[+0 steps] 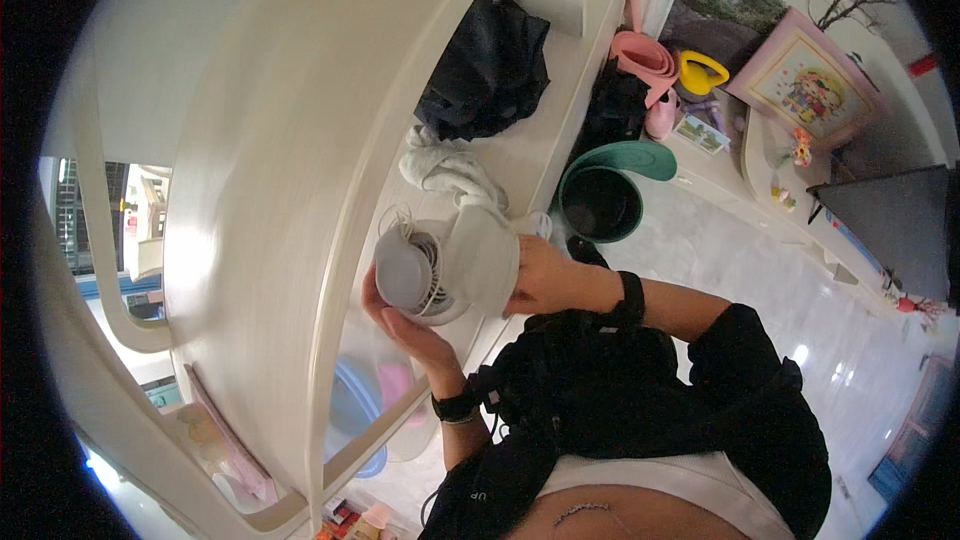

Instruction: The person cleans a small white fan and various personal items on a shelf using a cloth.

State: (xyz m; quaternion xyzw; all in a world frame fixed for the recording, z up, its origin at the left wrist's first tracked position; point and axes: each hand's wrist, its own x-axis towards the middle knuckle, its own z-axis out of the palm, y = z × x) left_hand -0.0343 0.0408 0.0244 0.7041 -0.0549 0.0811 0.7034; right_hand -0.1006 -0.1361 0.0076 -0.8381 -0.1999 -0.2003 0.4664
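Note:
My left hand [409, 334] cups a small white and grey appliance [405, 274] from below and the left. A thin pale cord is wound around its rounded grey end. The appliance's exact kind cannot be told. My right hand [551, 277] grips a white cloth [480, 262] against the appliance's right side, and the cloth hides part of it. The cloth runs on, twisted, to a bunched end [442, 165] over the pale shelf [525, 157]. Some fingers of my right hand are hidden behind the cloth.
A large pale cabinet panel [262, 165] curves along the left. Dark crumpled fabric [491, 64] lies on the shelf. A green bin [604, 202], pink scoop [645, 56], yellow-handled item [701, 71] and framed picture [810, 82] stand rightward. A blue basin [349, 405] sits below.

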